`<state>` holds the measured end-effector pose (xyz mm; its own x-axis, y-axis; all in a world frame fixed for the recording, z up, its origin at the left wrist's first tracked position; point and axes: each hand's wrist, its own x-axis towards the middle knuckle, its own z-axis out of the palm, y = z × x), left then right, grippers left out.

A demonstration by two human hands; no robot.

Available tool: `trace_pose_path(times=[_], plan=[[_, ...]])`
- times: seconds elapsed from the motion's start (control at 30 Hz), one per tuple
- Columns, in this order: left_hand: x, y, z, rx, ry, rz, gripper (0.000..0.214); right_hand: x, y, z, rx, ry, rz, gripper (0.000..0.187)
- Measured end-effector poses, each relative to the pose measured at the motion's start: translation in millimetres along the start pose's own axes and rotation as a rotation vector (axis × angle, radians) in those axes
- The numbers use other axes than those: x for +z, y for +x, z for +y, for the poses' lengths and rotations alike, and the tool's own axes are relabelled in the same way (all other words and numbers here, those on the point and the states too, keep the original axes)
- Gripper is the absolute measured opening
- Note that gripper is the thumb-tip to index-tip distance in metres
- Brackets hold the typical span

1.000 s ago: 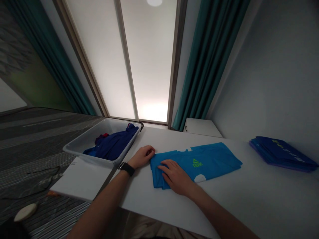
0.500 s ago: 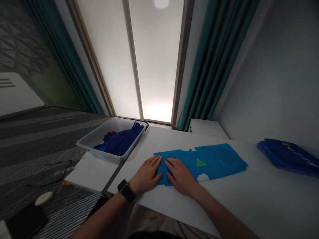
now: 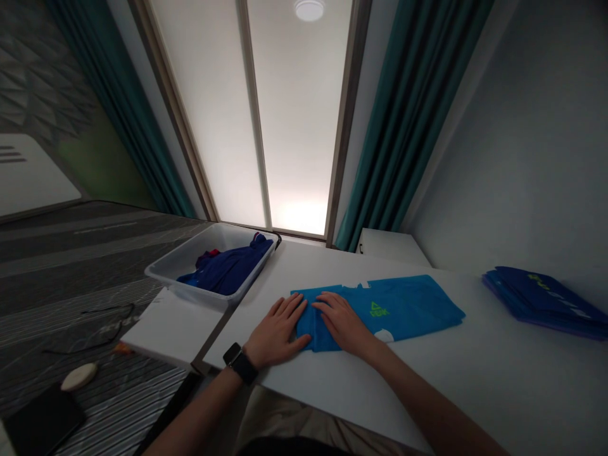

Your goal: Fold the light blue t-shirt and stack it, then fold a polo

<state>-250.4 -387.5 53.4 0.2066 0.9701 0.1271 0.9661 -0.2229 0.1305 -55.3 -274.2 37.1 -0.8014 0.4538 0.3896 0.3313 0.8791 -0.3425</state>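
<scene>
A bright blue shirt (image 3: 413, 303) lies folded into a long strip on the white table (image 3: 327, 380), its yellow-green logo facing up. My left hand (image 3: 277, 330), with a black watch on the wrist, rests spread on the strip's left end. Just to its right, my right hand (image 3: 346, 324) touches the same shirt with its fingers apart and slightly bent. Between the two hands a crease runs across the cloth. Part of the shirt is hidden beneath both hands.
A clear plastic bin (image 3: 192, 292) with dark blue clothes (image 3: 232, 269) stands at the left. On the table's right side is a stack of folded blue garments (image 3: 546, 303). A white cabinet (image 3: 394, 246) stands behind the table. Glasses (image 3: 109, 332) lie at the far left.
My right hand's fingers have bent and lifted a little off the cloth. The left hand stays on the shirt's end. The view has shifted slightly.
</scene>
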Motion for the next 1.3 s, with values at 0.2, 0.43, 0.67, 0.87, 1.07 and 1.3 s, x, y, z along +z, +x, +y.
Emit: trace_pose_path(times=[0.2, 0.43, 0.67, 0.87, 1.07, 1.3], plan=[[1.1, -0.3, 0.6, 0.006, 0.02, 0.016, 0.073, -10.6, 31.4, 13.8, -0.011, -0.1, -0.107, 0.03], [-1.2, -0.6, 2.0, 0.011, 0.017, 0.023, 0.073, -21.4, 43.1, 12.8, 0.029, -0.129, -0.239, 0.012], [-0.8, -0.6, 1.9, 0.014, 0.025, 0.014, 0.075, -21.6, 55.7, 16.1, 0.063, -0.139, -0.263, 0.015], [-0.9, -1.1, 1.9, 0.016, 0.019, 0.009, 0.075, -2.5, 55.1, 13.6, 0.076, -0.217, -0.164, 0.016], [-2.0, -1.8, 3.4, 0.008, -0.014, 0.017, 0.069, 10.6, 47.4, 19.9, 0.131, -0.142, -0.071, 0.013], [9.4, 5.2, 34.9, -0.133, 0.024, 0.124, 0.062, 15.9, 44.4, 22.3, 0.183, -0.136, 0.006, 0.018]])
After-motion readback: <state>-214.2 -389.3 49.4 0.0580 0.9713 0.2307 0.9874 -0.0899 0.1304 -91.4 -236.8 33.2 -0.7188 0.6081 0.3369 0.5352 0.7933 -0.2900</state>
